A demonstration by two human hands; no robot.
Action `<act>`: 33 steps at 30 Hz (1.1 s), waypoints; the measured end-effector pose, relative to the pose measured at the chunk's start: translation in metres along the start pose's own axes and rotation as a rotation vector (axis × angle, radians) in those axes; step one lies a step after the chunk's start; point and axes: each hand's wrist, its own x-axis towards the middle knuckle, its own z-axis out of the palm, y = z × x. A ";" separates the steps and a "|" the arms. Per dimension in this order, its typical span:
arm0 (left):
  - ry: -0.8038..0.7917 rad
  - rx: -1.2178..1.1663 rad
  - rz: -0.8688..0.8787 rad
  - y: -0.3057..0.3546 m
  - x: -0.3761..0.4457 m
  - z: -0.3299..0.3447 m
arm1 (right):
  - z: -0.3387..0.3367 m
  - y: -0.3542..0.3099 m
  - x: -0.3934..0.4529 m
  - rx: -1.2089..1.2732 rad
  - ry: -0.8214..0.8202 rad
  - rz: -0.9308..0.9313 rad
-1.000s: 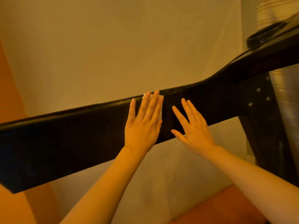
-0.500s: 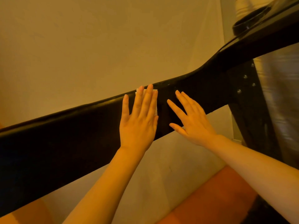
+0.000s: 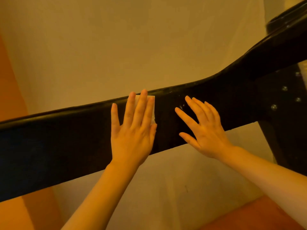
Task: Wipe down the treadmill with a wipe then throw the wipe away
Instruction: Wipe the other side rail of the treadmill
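Observation:
The treadmill's black side rail runs across the view, rising toward the right. My left hand lies flat on it with straight fingers, pressing a white wipe against the rail. Only the wipe's upper right edge shows past my fingers. My right hand rests flat on the rail just to the right, fingers spread, nothing in it.
A black upright post with several bolts joins the rail at the right. A dark ring-shaped cup holder sits at the top right. A pale wall stands behind, and reddish floor shows below.
Both hands have stayed pressed on the rail in nearly the same spot. The camera view shifted a little, so the post sits further right.

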 end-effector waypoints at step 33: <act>-0.034 0.086 0.026 0.076 0.035 0.012 | 0.030 0.051 -0.003 0.137 0.192 -0.060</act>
